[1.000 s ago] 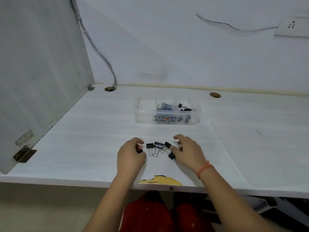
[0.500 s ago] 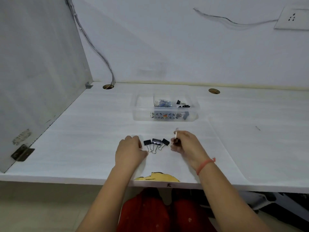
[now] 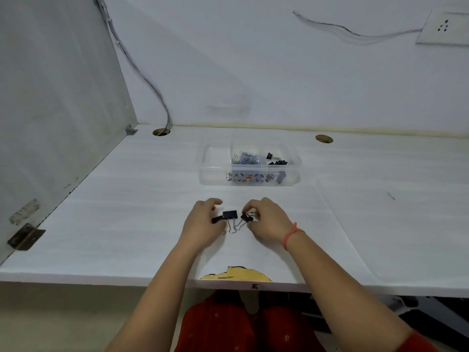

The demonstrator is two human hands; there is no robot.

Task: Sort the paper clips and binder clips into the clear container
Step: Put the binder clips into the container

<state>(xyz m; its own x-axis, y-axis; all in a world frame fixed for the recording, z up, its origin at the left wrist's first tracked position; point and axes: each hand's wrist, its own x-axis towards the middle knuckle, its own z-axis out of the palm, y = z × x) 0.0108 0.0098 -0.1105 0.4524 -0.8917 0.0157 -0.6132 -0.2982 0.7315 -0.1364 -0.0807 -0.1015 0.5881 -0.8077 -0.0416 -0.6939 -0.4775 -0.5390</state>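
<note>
A clear container (image 3: 215, 174) stands mid-desk. It holds blue paper clips (image 3: 245, 158) in its middle compartment and black binder clips (image 3: 276, 161) at the right. In front of it, black binder clips lie on the desk between my hands; the middle binder clip (image 3: 230, 215) rests free with its wire handles toward me. My left hand (image 3: 203, 224) has its fingers curled on a binder clip (image 3: 216, 219) at the left. My right hand (image 3: 269, 221) pinches a binder clip (image 3: 246, 217) at the right.
A grey partition (image 3: 50, 123) walls the left side, with a hinge (image 3: 24, 237) low on it. Cables drop into a desk hole (image 3: 161, 132); a second hole (image 3: 324, 138) lies at the back right. The front desk edge has a chipped patch (image 3: 236, 274).
Both hands have closed in on the row of binder clips. My right hand came left onto the right clip, and my left hand now covers the left clip.
</note>
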